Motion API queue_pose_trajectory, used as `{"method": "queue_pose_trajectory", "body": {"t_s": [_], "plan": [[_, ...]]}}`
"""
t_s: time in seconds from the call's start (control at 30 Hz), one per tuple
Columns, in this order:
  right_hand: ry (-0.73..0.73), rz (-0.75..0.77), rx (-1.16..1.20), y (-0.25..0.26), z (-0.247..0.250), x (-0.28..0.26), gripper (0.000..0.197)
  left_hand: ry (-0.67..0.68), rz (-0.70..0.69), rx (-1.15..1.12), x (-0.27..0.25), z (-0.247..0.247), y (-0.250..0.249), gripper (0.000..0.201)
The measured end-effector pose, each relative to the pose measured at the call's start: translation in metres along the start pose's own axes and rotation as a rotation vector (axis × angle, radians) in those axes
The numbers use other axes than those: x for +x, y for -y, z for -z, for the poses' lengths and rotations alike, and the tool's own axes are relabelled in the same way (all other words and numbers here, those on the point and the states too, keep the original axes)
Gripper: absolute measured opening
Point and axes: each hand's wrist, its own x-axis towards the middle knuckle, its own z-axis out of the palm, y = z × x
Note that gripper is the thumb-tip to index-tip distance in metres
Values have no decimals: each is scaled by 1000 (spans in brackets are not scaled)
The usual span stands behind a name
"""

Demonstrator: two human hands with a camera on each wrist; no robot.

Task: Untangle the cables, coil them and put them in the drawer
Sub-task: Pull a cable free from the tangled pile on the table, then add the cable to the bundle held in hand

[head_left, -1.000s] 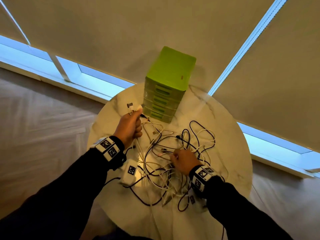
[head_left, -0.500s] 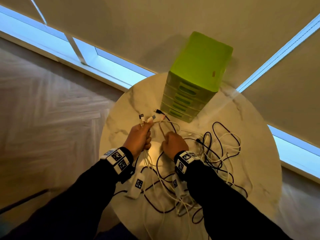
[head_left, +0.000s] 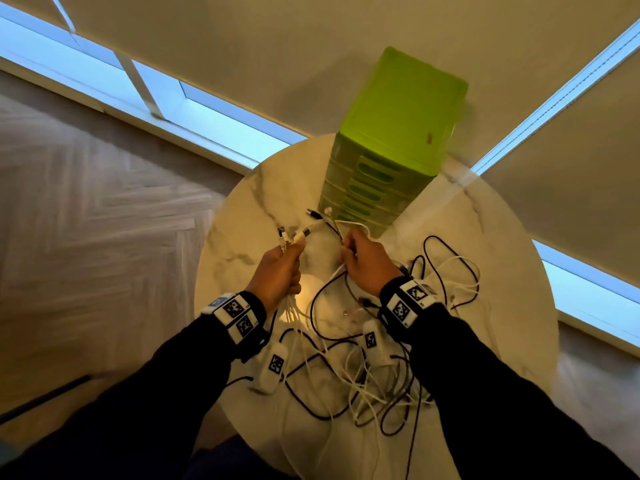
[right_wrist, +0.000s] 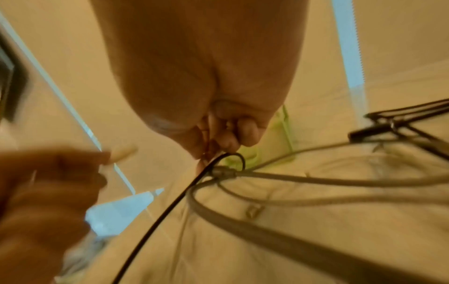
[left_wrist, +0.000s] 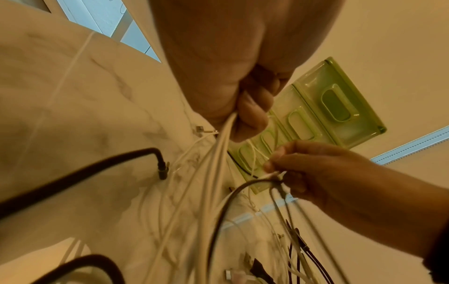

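Now, from the head view, both hands are up over the round bench (head_left: 242, 216), just in front of the green drawers (head_left: 367, 188). Left hand (head_left: 278, 277) has its fingers wrapped round a bunch of white cables (head_left: 294, 310), plug ends poking up and away toward the drawers, the lengths trailing back down. It looks like ends are being gathered in one fist so they can't re-knot. Right hand (head_left: 367, 265) pinches another strand beside it, while the tangle (head_left: 374, 372) sprawls across the near side of the bench.

Left wrist view: fingers (left_wrist: 251, 113) curled tight on the white bundle, which runs lengthwise straight down from the fist.

Right wrist view (rather blurred): fingers (right_wrist: 228, 138) pinching a thin black cable (right_wrist: 170, 203) that slants down and left.
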Motion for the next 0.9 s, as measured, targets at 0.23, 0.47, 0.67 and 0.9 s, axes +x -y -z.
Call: {"method": "queue_pose_trajectory", "body": {"t_s": [0.23,0.47,0.67,0.9], "plan": [[60,16,186,1,51,-32,26,-17,-29,-111,-4,-18,-1,34],[-313,117,-106,7,52,-69,23,-36,-102,-42,-20,-38,9,30],[-318,266,672,47,60,-113,19,121,-32,-191,-47,-60,13,24],[-162,259,387,34,37,-144,23,270,-156,-227,-80,-71,8,25]]}}
